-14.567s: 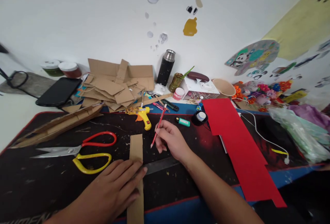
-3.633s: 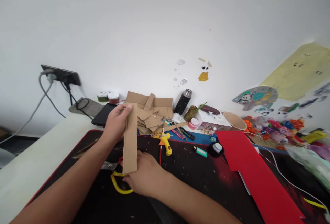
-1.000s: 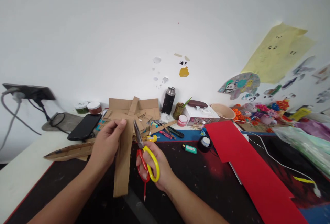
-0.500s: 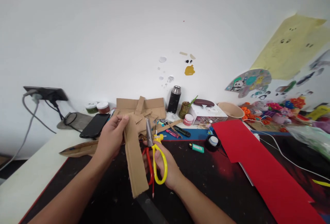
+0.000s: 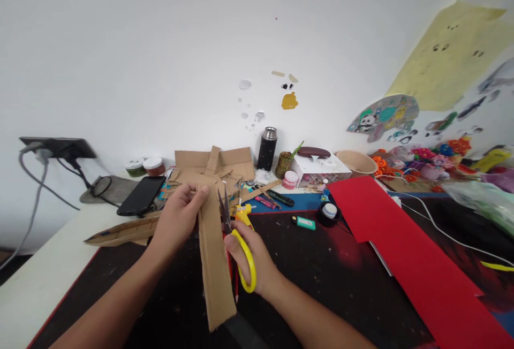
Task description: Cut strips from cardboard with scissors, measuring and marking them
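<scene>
My left hand (image 5: 182, 212) pinches the upper end of a long brown cardboard strip (image 5: 214, 263), which hangs down over the dark mat. Just right of the strip, my right hand (image 5: 252, 258) grips scissors (image 5: 247, 266) with one yellow and one red handle. Their blades point up and stand slightly apart beside the strip's upper right edge. The red handle is mostly hidden behind the strip and my fingers. A yellow glue gun (image 5: 244, 215) lies behind my right hand.
Cardboard pieces (image 5: 235, 161), a black flask (image 5: 267, 150) and a white box (image 5: 321, 166) stand along the wall. A phone (image 5: 141, 196) lies left, a green cutter (image 5: 304, 223) and red sheet (image 5: 405, 242) right. A cardboard boat shape (image 5: 124, 230) is beside my left forearm.
The scissor blades have opened apart and the scissors have turned, hiding more of the red handle. The strip hangs slightly lower, and the view has shifted a little.
</scene>
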### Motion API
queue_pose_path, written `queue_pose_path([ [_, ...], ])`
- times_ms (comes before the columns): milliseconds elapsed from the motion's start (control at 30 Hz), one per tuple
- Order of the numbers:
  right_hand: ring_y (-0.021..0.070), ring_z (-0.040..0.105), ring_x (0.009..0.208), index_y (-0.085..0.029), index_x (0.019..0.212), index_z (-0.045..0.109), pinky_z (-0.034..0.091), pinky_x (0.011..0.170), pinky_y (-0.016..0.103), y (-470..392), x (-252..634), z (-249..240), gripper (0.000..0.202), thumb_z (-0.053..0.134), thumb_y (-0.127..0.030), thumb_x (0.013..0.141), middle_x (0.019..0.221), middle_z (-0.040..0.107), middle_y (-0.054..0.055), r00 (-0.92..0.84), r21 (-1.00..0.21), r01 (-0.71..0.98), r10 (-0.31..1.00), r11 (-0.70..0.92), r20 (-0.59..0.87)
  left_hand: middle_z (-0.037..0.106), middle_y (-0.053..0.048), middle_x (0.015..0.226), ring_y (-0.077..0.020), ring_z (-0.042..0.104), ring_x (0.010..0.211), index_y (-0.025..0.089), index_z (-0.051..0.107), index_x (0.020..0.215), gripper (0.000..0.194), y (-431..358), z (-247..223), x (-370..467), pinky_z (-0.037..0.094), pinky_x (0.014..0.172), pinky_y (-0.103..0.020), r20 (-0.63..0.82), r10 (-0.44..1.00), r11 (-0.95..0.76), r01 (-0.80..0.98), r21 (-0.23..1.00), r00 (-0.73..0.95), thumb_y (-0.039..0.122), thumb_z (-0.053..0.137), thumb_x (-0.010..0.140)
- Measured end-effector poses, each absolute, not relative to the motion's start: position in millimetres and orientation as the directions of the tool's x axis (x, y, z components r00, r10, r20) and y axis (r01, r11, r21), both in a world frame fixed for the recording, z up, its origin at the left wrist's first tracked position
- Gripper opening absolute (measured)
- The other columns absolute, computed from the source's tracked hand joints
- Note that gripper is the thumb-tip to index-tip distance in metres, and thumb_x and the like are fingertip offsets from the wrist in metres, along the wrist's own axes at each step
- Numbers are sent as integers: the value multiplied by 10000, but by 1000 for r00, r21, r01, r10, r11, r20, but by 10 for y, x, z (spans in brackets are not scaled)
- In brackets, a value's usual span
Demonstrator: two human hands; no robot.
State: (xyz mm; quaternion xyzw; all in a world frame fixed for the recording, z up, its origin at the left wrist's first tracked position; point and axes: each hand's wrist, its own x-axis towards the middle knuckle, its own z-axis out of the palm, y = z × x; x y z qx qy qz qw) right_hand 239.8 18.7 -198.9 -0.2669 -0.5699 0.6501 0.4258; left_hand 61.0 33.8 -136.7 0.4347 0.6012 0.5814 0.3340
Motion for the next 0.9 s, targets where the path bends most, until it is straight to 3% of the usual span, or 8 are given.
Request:
queue_pose_path([
  [100,251,697,864,-223,1066,706,568,813,347,199,2404,-1974,610,754,-808,901,966,725,59,-521,-961,-275,842,-6,143,618,36,602,-163,540,512,244,615,766,516,339,-1410,638,419,485,-256,93,925,-39,151,988,-369,712,831,736],
  [433,221,677,804,-239,1044,691,579,792,329,165,2383,-1972,554,872,-720,836,886,676,12,-548,-946,-301,834,-117,71,658,10,662,-175,566,554,226,658,827,566,318,-1449,674,440,501,-263,113,928,-45,196,980,-354,756,839,745],
  [700,209,645,742,-246,972,717,592,790,343,163,2378,-1968,471,908,-650,823,839,679,-6,-511,-948,-300,857,-106,66,648,11,684,-183,569,602,238,643,794,570,276,-1444,754,447,525,-266,146,921,-76,200,977,-362,780,817,753],
  [900,195,636,720,-241,951,729,567,743,312,166,2377,-1988,404,917,-580,835,824,673,-13,-491,-948,-298,870,-109,55,670,7,714,-212,640,641,255,620,836,470,214,-1444,844,478,561,-288,205,900,-110,255,961,-384,694,787,822],
])
